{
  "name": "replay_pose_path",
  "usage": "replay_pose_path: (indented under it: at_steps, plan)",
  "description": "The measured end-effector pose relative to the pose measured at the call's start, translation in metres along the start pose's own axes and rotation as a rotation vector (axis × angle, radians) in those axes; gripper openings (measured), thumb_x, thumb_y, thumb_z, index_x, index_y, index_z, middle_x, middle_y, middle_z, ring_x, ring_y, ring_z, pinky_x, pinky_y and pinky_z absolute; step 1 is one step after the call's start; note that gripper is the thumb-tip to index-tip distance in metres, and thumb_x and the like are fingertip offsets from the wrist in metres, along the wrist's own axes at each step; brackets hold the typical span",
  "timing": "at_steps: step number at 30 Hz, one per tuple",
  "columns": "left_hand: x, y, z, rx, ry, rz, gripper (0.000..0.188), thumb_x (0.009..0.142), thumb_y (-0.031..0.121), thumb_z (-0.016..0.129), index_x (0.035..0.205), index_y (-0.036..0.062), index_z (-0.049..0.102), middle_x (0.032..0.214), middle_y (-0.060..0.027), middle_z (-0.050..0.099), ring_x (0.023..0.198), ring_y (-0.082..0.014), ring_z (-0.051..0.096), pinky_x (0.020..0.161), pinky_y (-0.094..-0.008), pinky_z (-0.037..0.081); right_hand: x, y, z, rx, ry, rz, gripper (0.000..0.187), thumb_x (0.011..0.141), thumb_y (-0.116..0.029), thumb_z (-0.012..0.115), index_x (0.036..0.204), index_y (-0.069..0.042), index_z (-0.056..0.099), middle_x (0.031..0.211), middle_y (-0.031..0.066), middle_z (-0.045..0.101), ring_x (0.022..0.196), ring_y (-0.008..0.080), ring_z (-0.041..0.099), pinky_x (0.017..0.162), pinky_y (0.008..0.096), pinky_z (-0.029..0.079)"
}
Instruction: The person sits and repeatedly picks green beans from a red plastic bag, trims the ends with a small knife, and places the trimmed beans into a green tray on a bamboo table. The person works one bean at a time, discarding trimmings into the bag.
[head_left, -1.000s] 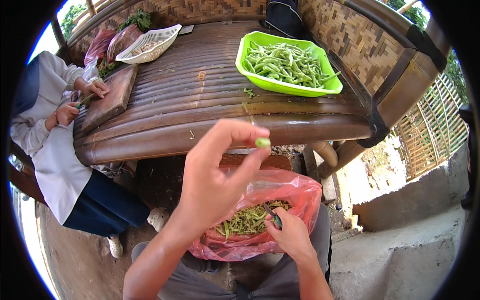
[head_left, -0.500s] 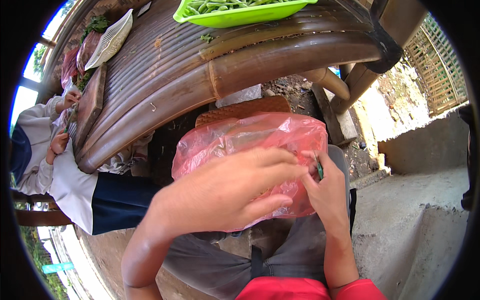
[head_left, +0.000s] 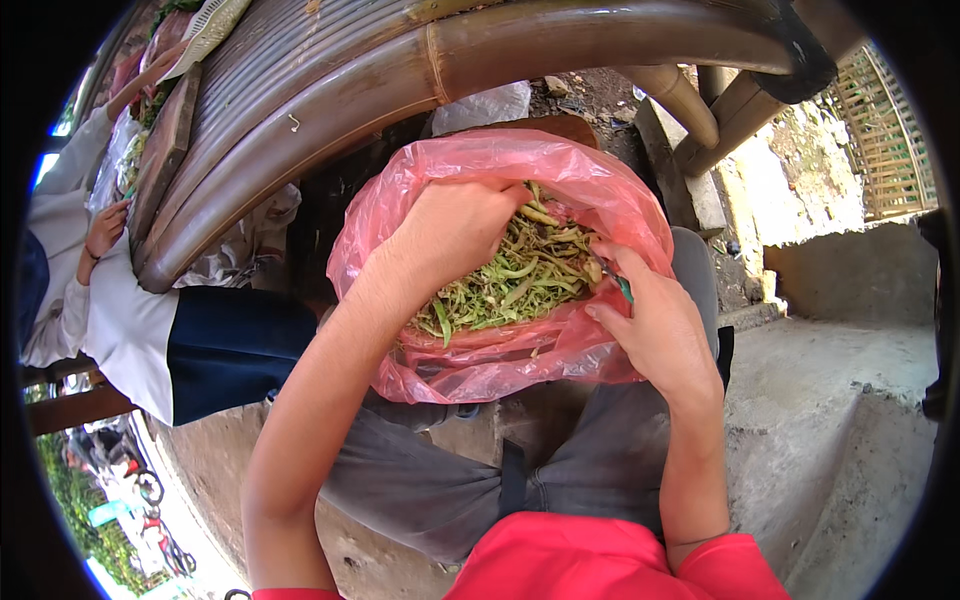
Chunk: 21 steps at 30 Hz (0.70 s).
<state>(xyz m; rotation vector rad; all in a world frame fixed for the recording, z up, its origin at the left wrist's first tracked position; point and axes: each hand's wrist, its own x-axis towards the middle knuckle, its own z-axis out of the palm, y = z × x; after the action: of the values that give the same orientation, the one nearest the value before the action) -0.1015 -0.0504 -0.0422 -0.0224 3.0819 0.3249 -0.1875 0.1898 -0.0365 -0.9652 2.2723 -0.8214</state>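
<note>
A thin pink plastic bag lies wide open across my lap. Inside is a heap of green and browned bean trimmings, some of them long and curled. My left hand reaches over the near left rim into the bag, its fingers bent closed at the far side of the heap; what they pinch is hidden. At the bag's right side, my right hand grips a small green-handled knife between thumb and fingers, the dark blade pointing toward the heap.
A bamboo-slat table curves across the far side, with a wooden board and a white basket at its left. A co-worker's hand is at the left. Rough concrete lies to my right.
My left hand has gone from above the bag into it, and the bag's mouth has opened, showing the trimmings. The view has tipped lower. A co-worker's arm now reaches toward the basket.
</note>
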Motion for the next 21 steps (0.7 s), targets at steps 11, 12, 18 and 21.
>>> replay_pose_path:
  at_steps: [11,12,18,21]
  plan:
    - [0.047,-0.014,0.013,0.034,-0.257,-0.117,0.067,0.084,-0.003,0.055,0.146,0.0207,0.052,0.121,-0.0201,0.068,0.106,-0.0373,0.068,0.091,-0.0466,0.054,0.005,-0.008,-0.027,0.121,0.167,-0.010,0.054,0.089,-0.009,0.071,0.140,-0.010,0.052,0.088,0.0187,0.069,0.081,0.0362,0.069,0.076,0.0437,0.052]
    - [0.050,-0.014,0.014,0.005,-0.269,-0.113,0.067,0.082,-0.004,0.057,0.145,0.0187,0.053,0.123,-0.0196,0.068,0.110,-0.0365,0.067,0.093,-0.0455,0.054,0.005,-0.011,-0.030,0.123,0.165,-0.015,0.052,0.089,-0.008,0.071,0.138,-0.009,0.053,0.087,0.0179,0.068,0.078,0.0342,0.068,0.075,0.0423,0.052]
    - [0.039,-0.017,0.007,-0.003,-0.219,-0.007,0.047,0.093,0.006,0.057,0.139,0.0130,0.058,0.129,-0.0180,0.065,0.113,-0.0362,0.064,0.098,-0.0449,0.050,0.004,-0.019,-0.042,0.150,0.145,0.009,0.044,0.090,-0.007,0.071,0.131,-0.003,0.057,0.082,0.0150,0.067,0.070,0.0276,0.062,0.072,0.0371,0.051]
    - [0.018,-0.017,-0.007,-0.046,-0.236,-0.008,0.032,0.094,0.009,0.060,0.124,0.0044,0.066,0.121,-0.0173,0.067,0.115,-0.0353,0.063,0.100,-0.0438,0.049,0.003,-0.016,-0.042,0.165,0.150,-0.014,0.042,0.090,-0.007,0.071,0.130,-0.001,0.057,0.082,0.0154,0.066,0.070,0.0282,0.062,0.072,0.0373,0.051]
